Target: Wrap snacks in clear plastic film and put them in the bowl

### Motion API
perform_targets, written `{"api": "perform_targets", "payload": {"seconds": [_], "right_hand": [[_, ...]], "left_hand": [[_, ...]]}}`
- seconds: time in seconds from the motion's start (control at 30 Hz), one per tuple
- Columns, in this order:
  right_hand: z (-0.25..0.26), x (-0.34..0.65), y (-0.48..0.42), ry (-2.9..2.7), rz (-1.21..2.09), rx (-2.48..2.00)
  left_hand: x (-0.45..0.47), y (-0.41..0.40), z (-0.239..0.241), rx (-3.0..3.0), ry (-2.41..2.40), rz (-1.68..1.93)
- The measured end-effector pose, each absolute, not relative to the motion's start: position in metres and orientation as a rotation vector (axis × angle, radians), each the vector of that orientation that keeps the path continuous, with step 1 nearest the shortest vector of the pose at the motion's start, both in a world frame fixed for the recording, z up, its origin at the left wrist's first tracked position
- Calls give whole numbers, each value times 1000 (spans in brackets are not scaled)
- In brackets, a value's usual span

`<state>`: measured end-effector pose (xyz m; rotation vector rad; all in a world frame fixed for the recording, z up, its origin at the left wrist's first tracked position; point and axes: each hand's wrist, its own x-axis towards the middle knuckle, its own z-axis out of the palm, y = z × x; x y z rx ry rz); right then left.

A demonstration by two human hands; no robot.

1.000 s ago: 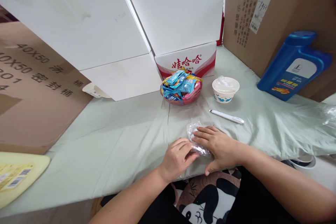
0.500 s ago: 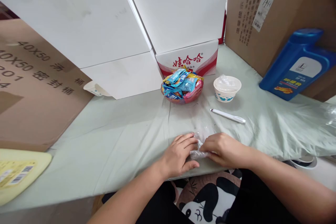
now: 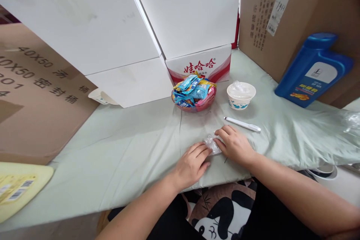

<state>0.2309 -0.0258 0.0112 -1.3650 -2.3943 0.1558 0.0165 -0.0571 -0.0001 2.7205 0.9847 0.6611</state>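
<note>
On the green cloth near the front edge lies a crumpled piece of clear plastic film (image 3: 210,142) between my two hands. My left hand (image 3: 191,162) rests low on the cloth, fingertips touching the film's left side and thumb apart. My right hand (image 3: 234,143) has its fingers bent over the film's right side, gripping it; some of the film is hidden beneath them. A white utility knife (image 3: 242,124) lies just beyond my right hand. Behind it stands a paper bowl (image 3: 241,101) with clear plastic inside. A red clear bowl (image 3: 206,105) piled with small snack packets sits left of it.
White cartons (image 3: 112,26) stand along the back. Large brown boxes flank the table, one at left (image 3: 36,120) and one at right (image 3: 281,52). A blue bottle (image 3: 309,75) stands at right, and a pale yellow container (image 3: 33,180) is at the left edge.
My right hand has moved away from me and slightly left, its fingers now over the film's far right side. The film is bunched farther from the table edge. My left hand has barely moved.
</note>
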Motion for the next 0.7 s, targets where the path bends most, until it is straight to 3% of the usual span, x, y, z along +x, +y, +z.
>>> {"api": "perform_targets", "payload": {"seconds": [0.13,0.37,0.53,0.7], "right_hand": [[-3,230,-27,-2543,176,-929],[-11,219,-29,-2648,215,-1002],[12,238,-13,-2614,264,-934],[71,294,44,-2118,-193,-1340]], "left_hand": [[19,-59,3,2658,1090,684],[16,-55,-3,2735,1166,788],[10,-53,-7,2656,1227,814],[7,-51,-7,2689,1102,782]]}}
